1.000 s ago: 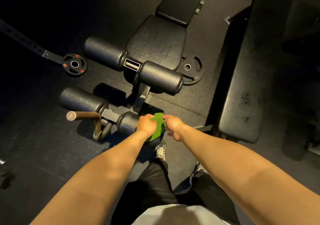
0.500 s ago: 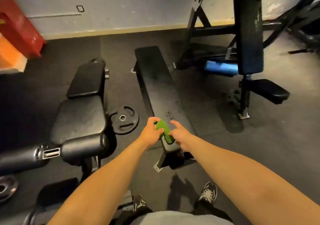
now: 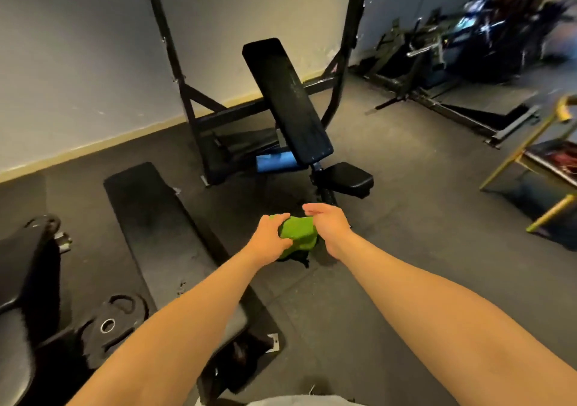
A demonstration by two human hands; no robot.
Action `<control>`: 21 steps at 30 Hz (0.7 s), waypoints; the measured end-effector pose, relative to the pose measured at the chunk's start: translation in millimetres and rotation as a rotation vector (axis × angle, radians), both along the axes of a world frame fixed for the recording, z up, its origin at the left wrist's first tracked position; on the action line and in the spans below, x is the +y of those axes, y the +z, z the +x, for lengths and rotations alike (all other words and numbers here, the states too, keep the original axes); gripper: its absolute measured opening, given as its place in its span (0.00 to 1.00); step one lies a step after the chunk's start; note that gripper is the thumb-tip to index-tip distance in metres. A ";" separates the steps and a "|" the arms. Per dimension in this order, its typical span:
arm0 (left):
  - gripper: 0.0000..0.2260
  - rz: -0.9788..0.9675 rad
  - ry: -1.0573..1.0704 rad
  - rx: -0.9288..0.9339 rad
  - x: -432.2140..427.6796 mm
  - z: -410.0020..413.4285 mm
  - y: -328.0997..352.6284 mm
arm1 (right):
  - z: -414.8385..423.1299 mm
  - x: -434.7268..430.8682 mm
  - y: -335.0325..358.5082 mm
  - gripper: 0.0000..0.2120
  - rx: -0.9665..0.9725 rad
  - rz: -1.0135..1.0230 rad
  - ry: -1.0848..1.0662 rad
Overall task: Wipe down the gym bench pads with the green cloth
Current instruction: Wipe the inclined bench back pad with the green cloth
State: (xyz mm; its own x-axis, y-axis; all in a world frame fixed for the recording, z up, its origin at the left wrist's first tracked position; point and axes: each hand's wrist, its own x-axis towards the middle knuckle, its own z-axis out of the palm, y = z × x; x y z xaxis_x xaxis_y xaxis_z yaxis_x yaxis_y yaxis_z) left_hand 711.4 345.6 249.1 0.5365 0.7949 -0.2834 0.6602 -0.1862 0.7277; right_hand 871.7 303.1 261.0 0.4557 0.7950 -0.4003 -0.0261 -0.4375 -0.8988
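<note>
- Left hand (image 3: 271,239): extended forward at mid-frame; grip grasps the left side of the green cloth (image 3: 298,235), thumb laid over its lower edge.
- Right hand (image 3: 327,226): grip grasps the right side of the same cloth; the fingers curve over its upper edge.
- Green cloth: bunched, held in the air between both hands, above the floor (image 3: 390,249) and in front of the incline bench's seat pad (image 3: 348,180). It touches no pad.
- Incline bench back pad (image 3: 287,102): black, tilted up, mounted ahead of the hands inside a black rack frame (image 3: 187,93).
- Flat bench pad (image 3: 156,227): black, long, lies to the left of the hands; the left forearm crosses its near end.
- Weight plate (image 3: 109,324): lies flat on the floor at lower left, beside the flat bench.
- Far right: a yellow-framed stand (image 3: 530,162); the machines behind it are blurred.
</note>
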 end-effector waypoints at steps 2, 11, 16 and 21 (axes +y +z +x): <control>0.20 0.104 -0.026 -0.012 13.2 45.0 5.5 | 38.0 3.5 16.5 0.17 -0.026 -0.012 0.040; 0.08 0.222 0.013 -0.019 78.1 175.5 28.8 | 145.3 55.2 43.7 0.13 -0.638 -0.176 0.410; 0.09 0.244 -0.051 0.010 136.2 221.0 27.0 | 188.7 118.8 41.0 0.09 -0.841 -0.247 0.375; 0.08 0.373 -0.020 0.016 219.9 251.3 29.2 | 221.7 208.8 37.8 0.08 -0.760 -0.144 0.345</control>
State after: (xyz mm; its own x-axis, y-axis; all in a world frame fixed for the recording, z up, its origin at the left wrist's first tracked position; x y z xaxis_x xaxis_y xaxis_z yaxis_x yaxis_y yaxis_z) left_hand 962.6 565.4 278.3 0.5508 0.8345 0.0154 0.6646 -0.4498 0.5966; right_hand 1093.4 511.9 298.8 0.3830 0.9038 -0.1910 0.7191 -0.4214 -0.5525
